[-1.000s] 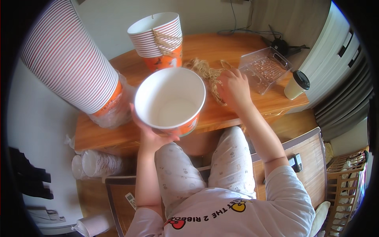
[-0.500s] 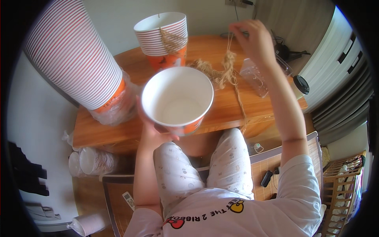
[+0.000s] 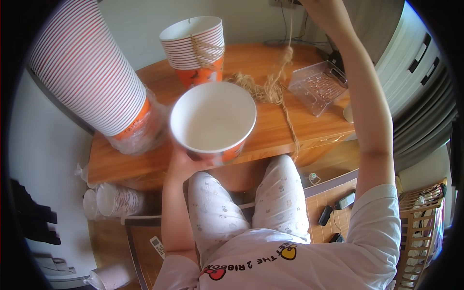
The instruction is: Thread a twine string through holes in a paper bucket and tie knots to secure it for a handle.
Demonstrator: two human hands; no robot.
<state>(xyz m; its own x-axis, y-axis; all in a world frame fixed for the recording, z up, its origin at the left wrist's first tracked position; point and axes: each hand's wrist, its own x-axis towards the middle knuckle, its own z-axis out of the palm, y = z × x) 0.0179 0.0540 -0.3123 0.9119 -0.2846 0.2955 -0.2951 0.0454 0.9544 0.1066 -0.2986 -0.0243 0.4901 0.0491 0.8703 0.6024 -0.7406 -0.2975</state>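
Head view — a round white-lined paper bucket with orange printing (image 3: 213, 116) rests in the left hand (image 3: 182, 166), which cups its lower near-left side, most fingers hidden. Beyond the bucket and to its right, a tangled tan twine bundle (image 3: 269, 92) lies on the brown wooden table (image 3: 268, 133). One thin strand (image 3: 290, 29) rises straight from it, nearly upright, to the right hand (image 3: 332, 17) — the nearer hand — whose cropped fingers appear to pinch it, tips out of sight.

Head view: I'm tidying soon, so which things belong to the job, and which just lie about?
In the job:
- paper bucket, in left hand
- twine, leading up toward right hand
- tall bucket stack, shorter bucket stack, likely

Lying about, apparently:
- clear plastic tray
- white remote
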